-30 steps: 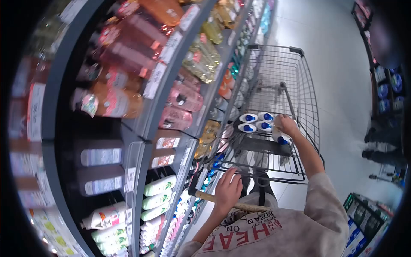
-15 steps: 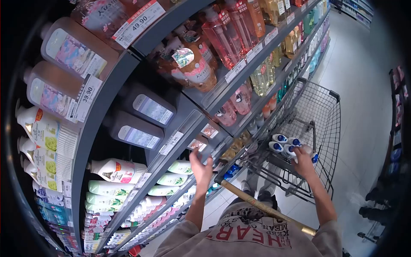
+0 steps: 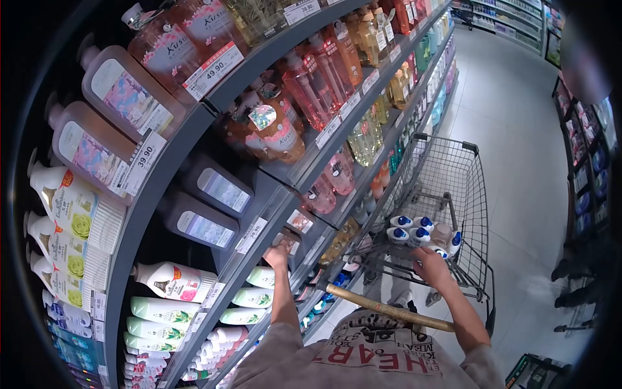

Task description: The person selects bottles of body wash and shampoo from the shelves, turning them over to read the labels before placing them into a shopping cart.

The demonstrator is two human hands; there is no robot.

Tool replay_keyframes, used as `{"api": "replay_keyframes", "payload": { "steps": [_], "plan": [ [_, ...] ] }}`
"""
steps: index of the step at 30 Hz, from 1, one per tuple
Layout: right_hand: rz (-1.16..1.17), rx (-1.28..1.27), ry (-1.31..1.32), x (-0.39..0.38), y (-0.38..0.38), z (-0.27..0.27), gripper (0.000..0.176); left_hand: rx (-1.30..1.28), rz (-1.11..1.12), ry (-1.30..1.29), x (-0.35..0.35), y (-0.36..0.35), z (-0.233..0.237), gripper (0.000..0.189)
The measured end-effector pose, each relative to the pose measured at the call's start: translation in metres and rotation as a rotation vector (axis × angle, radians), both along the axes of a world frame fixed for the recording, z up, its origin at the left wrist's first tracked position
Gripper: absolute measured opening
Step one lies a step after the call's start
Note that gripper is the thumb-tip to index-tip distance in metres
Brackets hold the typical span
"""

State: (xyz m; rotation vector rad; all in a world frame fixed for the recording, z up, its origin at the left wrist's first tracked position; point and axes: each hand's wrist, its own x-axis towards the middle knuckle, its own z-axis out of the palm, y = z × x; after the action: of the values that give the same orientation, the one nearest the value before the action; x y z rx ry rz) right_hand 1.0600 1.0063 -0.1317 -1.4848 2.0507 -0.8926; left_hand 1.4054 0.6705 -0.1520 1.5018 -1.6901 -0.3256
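Observation:
My left hand (image 3: 278, 254) reaches into the shelf, its fingers closed around the end of a bottle with a pinkish label (image 3: 291, 242). A similar bottle (image 3: 300, 221) lies just beyond it. My right hand (image 3: 431, 267) is over the near end of the shopping cart (image 3: 476, 194), fingers apart and slightly bent. Close to its fingertips are several white bottles with blue caps (image 3: 420, 235) and a pinkish see-through bottle (image 3: 442, 235). Whether the right fingertips touch a bottle is hard to make out.
The cart's tan handle (image 3: 382, 310) crosses in front of my body. Long shelves (image 3: 259, 194) of pump bottles run along the left, with green-and-white bottles (image 3: 251, 297) below my left hand. A tiled aisle (image 3: 512, 162) and a dark display rack (image 3: 580, 142) lie to the right.
My left hand has moved left and deeper into the shelf, closing on a bottle there. My right hand has drawn back from the blue-capped bottles. The view has shifted, and the cart appears further left.

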Motion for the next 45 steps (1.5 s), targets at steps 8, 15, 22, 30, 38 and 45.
{"api": "replay_keyframes", "payload": {
  "steps": [8, 15, 22, 30, 38, 45],
  "plan": [
    [0.036, -0.007, 0.023, 0.004, -0.001, -0.001, 0.026, -0.113, 0.037, 0.039, 0.034, -0.021, -0.044, 0.035],
    [0.067, 0.025, 0.010, 0.008, -0.001, -0.009, 0.028, -0.109, 0.113, -0.063, 0.003, 0.036, -0.004, 0.071],
    [0.073, 0.004, 0.065, 0.011, 0.002, -0.002, 0.028, -0.034, -0.241, 0.125, -0.037, 0.096, 0.034, 0.071],
    [0.185, -0.424, -0.036, 0.028, -0.040, 0.087, 0.064, -0.111, -0.777, -0.053, -0.093, 0.145, 0.120, 0.066],
    [0.339, -0.404, 0.036, 0.001, -0.038, 0.125, 0.086, -0.104, -1.185, -0.050, -0.166, 0.168, 0.132, 0.066],
    [0.134, -0.399, 0.029, -0.026, -0.006, 0.103, 0.090, 0.014, -1.410, 0.080, -0.215, 0.183, 0.117, 0.061]
  ]
}}
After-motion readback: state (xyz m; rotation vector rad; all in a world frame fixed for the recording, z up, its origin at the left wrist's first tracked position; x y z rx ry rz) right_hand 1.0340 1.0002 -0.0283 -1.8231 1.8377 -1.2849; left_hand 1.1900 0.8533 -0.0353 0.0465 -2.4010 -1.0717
